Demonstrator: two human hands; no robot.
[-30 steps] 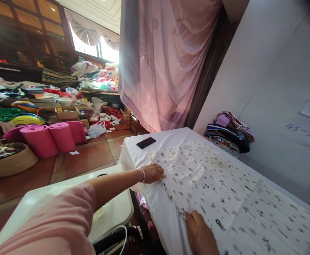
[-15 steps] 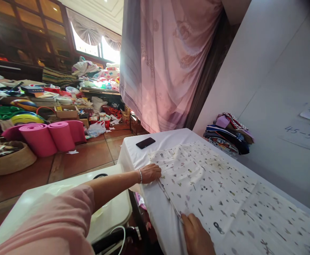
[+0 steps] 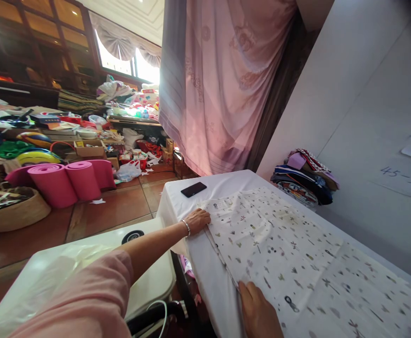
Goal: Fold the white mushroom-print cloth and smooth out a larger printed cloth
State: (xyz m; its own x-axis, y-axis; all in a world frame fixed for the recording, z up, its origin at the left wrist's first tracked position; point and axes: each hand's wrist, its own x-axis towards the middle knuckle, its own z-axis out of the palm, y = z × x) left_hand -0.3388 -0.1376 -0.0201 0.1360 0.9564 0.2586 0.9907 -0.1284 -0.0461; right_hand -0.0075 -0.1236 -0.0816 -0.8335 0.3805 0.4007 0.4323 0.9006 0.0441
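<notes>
A white cloth (image 3: pixel 279 244) printed with small plants and figures lies spread over a white-covered table (image 3: pixel 177 206), with creases across it. At the cloth's near left corner is my left hand (image 3: pixel 197 219), a bracelet on its wrist, fingers closed on the edge. My right hand (image 3: pixel 259 312) holds the same edge closer to me, its thumb and fingers pinched on the fabric; its fingertips are partly hidden. Between the hands the edge runs nearly straight. A black phone (image 3: pixel 193 189) rests on the table just beyond my left hand.
Folded clothes (image 3: pixel 302 180) are stacked by the white wall at right. A pink curtain (image 3: pixel 222 94) hangs behind the table. To the left stand a white sewing-machine-like table (image 3: pixel 152 267), pink rolled mats (image 3: pixel 52 185), a basket (image 3: pixel 13 211) and piles of household items.
My left hand has shifted slightly away and to the left along the cloth's edge, toward its corner. My right hand stays nearly in place, holding the edge.
</notes>
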